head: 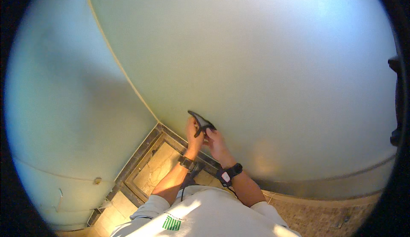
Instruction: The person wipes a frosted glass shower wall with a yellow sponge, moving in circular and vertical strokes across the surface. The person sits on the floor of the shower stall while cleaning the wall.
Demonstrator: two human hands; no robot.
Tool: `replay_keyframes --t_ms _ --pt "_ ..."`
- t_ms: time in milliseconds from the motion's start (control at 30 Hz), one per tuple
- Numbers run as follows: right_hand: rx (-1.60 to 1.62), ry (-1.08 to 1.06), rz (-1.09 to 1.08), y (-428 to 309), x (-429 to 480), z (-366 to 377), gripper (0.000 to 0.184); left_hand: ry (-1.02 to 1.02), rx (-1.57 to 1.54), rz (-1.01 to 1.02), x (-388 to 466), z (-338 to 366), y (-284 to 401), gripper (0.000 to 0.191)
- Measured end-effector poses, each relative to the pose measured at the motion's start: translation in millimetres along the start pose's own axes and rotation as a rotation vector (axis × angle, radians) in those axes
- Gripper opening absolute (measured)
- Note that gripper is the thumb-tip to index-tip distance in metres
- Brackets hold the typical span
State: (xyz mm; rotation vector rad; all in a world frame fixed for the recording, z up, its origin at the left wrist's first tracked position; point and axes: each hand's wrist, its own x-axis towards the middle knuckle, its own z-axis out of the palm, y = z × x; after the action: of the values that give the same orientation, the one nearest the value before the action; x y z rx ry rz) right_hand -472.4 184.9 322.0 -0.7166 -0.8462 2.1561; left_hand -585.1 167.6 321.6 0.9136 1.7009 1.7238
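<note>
Both hands are raised close together in front of a frosted glass panel (262, 67). Between them is a small grey piece with thick black edging (202, 121), apparently a folded cloth; its exact kind cannot be told. Its pointed end sticks up and to the left. My left hand (192, 136) grips it from the left, with fingers partly hidden behind it. The thumb of my right hand (216, 142) presses on its lower right corner. Dark bands circle both wrists, and the right one (228, 175) carries a small pale device.
A second frosted glass panel (64, 109) meets the first at a pale vertical joint (125, 73). Dark stone edging (136, 155) runs along the foot of the glass around beige floor tile (157, 166). A metal handle (60, 197) shows at lower left, a dark fitting (398, 101) at far right.
</note>
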Motion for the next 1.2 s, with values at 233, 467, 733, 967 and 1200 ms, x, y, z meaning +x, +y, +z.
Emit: replay_keyframes --t_ms 233,467,733,967,1200 --pt "0.196 -0.283 -0.496 -103.9 -53.2 81.1 0.025 0.094 0.035 0.777 20.2 10.7 191.1 0.010" --pt "-0.242 -0.049 -0.306 -96.1 -58.2 65.1 0.041 0.220 0.090 0.628 14.1 25.2 140.4 0.008" --pt "-0.352 0.050 -0.198 -70.2 -76.1 44.7 0.045 0.166 -0.145 0.285 -33.5 36.5 78.8 0.008" --pt "-0.272 -0.048 -0.602 -159.5 -149.7 66.6 0.046 0.099 -0.092 0.682 -36.8 63.2 201.6 0.004" --pt "-0.282 0.068 -0.462 -109.7 -146.5 16.6 0.045 0.057 0.063 0.572 -69.7 69.4 143.0 0.016"
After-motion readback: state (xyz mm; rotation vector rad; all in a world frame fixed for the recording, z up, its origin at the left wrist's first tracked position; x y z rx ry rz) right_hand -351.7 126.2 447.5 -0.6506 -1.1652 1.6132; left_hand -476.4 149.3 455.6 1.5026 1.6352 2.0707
